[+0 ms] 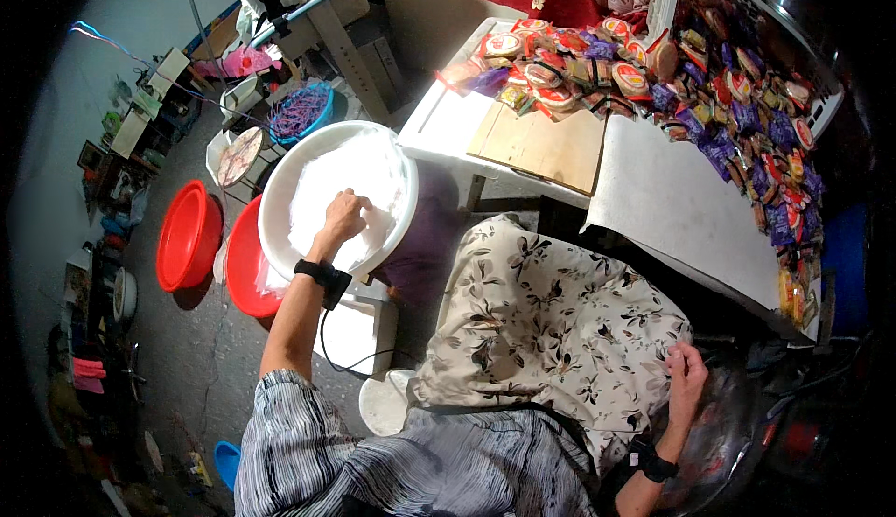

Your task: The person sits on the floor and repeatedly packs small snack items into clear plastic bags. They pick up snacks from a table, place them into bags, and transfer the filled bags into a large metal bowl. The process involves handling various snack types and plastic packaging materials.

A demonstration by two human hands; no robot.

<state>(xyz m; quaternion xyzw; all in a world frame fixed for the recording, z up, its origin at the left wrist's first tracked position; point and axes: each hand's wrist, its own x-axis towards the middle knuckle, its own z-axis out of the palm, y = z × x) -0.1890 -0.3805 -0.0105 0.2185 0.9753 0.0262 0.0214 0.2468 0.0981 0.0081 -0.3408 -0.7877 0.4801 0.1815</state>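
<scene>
My left hand (346, 214) reaches into a white plastic basin (268, 237) and touches a stack of thin clear plastic bags or sheets (329, 174); its fingers are bent, and whether they pinch one cannot be told. Beside my right thigh, my right hand (687, 371) rests near the edge of a floral cloth (546, 321) over my lap, its fingers loosely curled and apart with nothing seen between them. Ahead, many packaged snacks (553, 76) in red, purple and clear wrappers lie heaped along a white table (448, 121). A thin wooden board (539, 142) lies on its near side.
Two red basins (189, 237) stand on the floor at the left, one partly under the white basin. Behind is a blue basin (329, 107) of purple strands. A white plastic crate (829, 107) lies tipped at the table's far right. A round stool (385, 401) is beside me.
</scene>
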